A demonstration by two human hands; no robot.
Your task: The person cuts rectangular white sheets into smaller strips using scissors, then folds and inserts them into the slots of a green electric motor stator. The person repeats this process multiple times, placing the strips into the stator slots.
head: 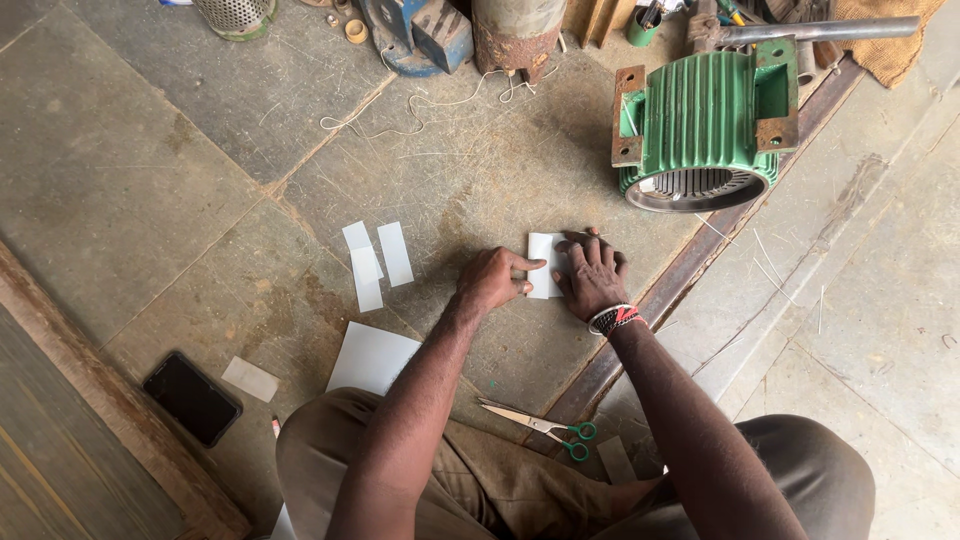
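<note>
Head view: I see both hands pressing a small white paper sheet [543, 262] flat on the floor [150, 150], left hand [490, 280] pinching its edge, right hand [592, 275] spread open. It looks light and flimsy; best held by the edges.

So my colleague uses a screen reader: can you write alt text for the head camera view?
A seated person's left hand and right hand press a small white paper piece flat on a stone floor. Cut white strips, a larger sheet, scissors and a phone lie nearby, with a green motor housing beyond.
</note>
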